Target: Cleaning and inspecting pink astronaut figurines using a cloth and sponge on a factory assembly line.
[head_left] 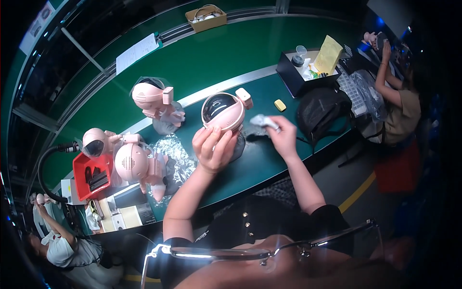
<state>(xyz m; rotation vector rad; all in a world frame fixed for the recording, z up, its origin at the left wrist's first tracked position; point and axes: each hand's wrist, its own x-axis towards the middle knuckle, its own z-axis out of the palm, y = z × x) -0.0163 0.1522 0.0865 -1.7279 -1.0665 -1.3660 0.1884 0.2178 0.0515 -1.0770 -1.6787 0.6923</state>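
In front of me my left hand [213, 150] is closed around the lower side of a pink astronaut figure [232, 118]. Its round head has a glossy black visor, tilted up toward me, and a pale block sticks out at its upper right. The rest of its body is mostly hidden behind my hand. Just to the right, my right hand [283, 137] pinches a crumpled whitish cloth [262, 121], held a short way off the figure. Whether it is fabric or tissue is hard to make out.
More pink astronaut figures [132, 163] stand at the left, near shiny crumpled plastic wrap [179, 156] and a red bin [81, 180] of dark parts. At the right are a yellow block [280, 105], a black box [288, 72] and a black mesh bag [321, 113]. Co-workers sit at both sides.
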